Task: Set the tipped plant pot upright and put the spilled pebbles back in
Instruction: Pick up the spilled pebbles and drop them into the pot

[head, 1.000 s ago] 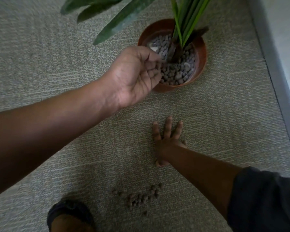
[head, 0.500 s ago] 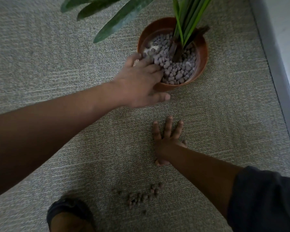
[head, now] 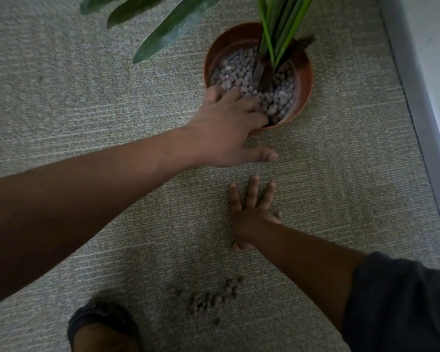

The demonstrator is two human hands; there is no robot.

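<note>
The terracotta plant pot point(head: 305, 80) stands upright on the carpet at the top centre, filled with grey pebbles point(head: 280, 97) around a green plant point(head: 277, 26). My left hand point(head: 229, 128) lies palm down over the pot's near rim, fingers stretched onto the pebbles inside, thumb out along the carpet. My right hand point(head: 252, 212) is flat on the carpet below the pot, fingers spread, holding nothing. A small heap of spilled brown pebbles point(head: 211, 298) sits on the carpet near the bottom, below my right hand.
Grey-green carpet point(head: 87, 97) covers the floor. A grey baseboard and white wall point(head: 422, 72) run down the right side. Long leaves point(head: 173, 24) hang over the upper left. A dark shoe point(head: 102, 323) shows at the bottom left.
My left hand turned from a cupped, palm-up pose over the pot to palm down, fingers resting on the pebbles inside. My right hand and the spilled heap stayed put.
</note>
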